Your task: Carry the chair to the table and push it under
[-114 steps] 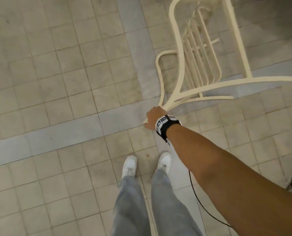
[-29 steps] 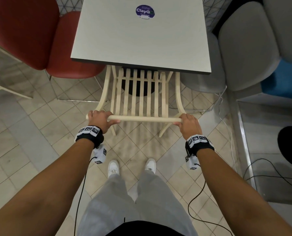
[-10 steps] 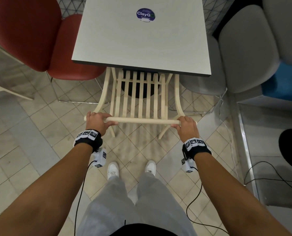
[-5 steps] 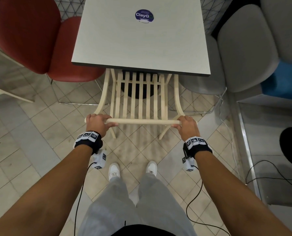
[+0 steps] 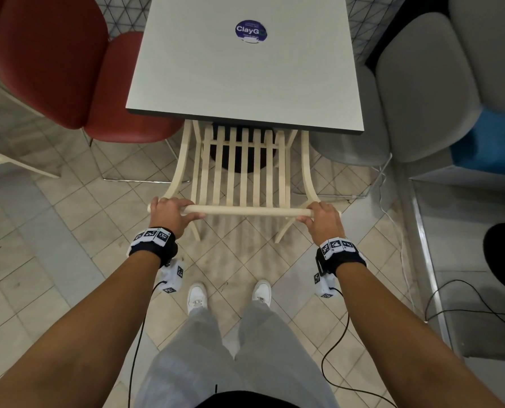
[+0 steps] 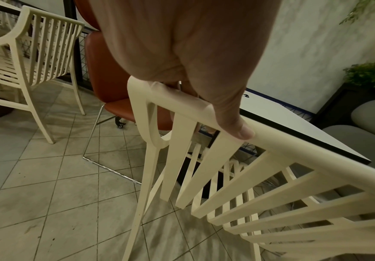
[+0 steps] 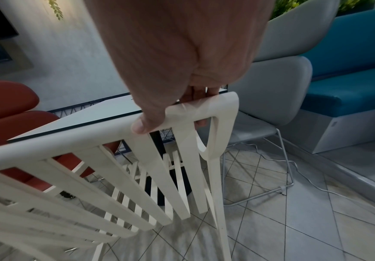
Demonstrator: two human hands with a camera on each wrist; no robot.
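A cream slatted chair (image 5: pixel 247 172) stands in front of me with its seat mostly under the near edge of the grey square table (image 5: pixel 245 69). My left hand (image 5: pixel 169 213) grips the left end of the top rail (image 5: pixel 248 211), thumb over it. My right hand (image 5: pixel 322 219) grips the right end the same way. In the left wrist view the left hand (image 6: pixel 204 98) curls round the chair's rail (image 6: pixel 293 146); in the right wrist view the right hand (image 7: pixel 170 109) wraps the rail corner (image 7: pixel 215 109). The front legs are hidden under the table.
A red padded chair (image 5: pixel 69 69) stands left of the table and a grey padded chair (image 5: pixel 416 92) right of it, beside a blue bench (image 5: pixel 492 139). Another cream chair (image 6: pixel 25 58) is farther left. Cables (image 5: pixel 392 207) trail on the tiled floor at the right.
Over the last second the chair has hardly moved and both hands keep their grip on the rail. Eleven seconds ago the right hand alone carried the chair over open floor.
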